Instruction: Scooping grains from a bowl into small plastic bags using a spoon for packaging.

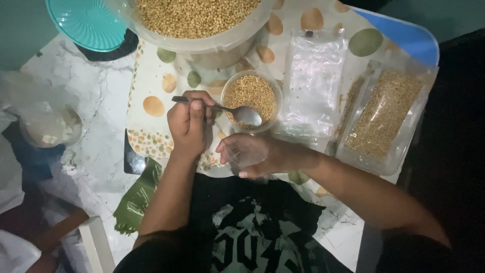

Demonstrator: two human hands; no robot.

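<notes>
Two hands are working over a spotted mat (151,86) lying on a marble tabletop (96,101). Your left hand (188,124) is clamping a spoon (237,114) over the small seed cup (251,93); your right hand (255,155) is curling around a clear bag (241,157) just nearer you.
</notes>
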